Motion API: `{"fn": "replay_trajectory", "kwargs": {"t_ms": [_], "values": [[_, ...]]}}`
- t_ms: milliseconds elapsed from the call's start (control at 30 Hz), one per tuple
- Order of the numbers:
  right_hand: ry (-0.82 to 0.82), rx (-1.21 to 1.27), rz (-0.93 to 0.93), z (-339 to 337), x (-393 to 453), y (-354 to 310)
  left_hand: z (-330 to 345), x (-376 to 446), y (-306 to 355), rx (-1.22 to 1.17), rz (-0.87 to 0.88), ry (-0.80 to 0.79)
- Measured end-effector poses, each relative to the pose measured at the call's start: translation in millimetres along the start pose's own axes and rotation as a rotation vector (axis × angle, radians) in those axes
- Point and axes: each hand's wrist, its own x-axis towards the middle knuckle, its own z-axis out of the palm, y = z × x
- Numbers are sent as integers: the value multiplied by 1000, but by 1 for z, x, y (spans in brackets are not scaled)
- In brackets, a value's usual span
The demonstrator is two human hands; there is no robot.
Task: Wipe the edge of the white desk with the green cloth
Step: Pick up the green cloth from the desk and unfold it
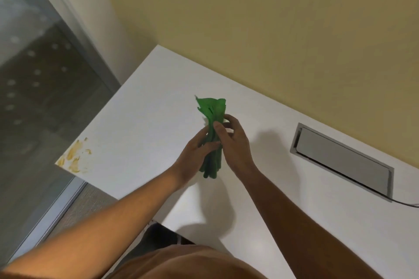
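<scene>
A green cloth (212,111), bunched into a long roll, is held above the white desk (140,108) near its middle. My left hand (196,154) grips the lower part of the roll from the left. My right hand (234,142) clasps it from the right, thumb across the cloth. The cloth's top end fans out above both hands. A yellow-orange smear (76,156) marks the desk's near-left corner and edge, well to the left of both hands.
A grey metal cable hatch (340,159) is set into the desk on the right, with a dark cable (405,203) leaving it. A yellow wall (272,29) stands behind the desk. A glass panel with a grey frame (45,75) is at the left.
</scene>
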Motion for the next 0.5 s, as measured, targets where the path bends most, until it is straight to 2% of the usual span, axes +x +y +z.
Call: {"fn": "replay_trajectory", "kwargs": {"t_ms": [133,367,433,500], "values": [[-67,2,-30,41,-15,-14,-32,-20,4,36,41,242],[-5,-254,-121,96,-27,-33,-88,-50,19,230,84,458],[-26,-252,-111,107,-24,-41,-111,-55,20,260,116,502],[-73,-158,-79,116,-22,-48,-137,-57,18,172,136,482]]}}
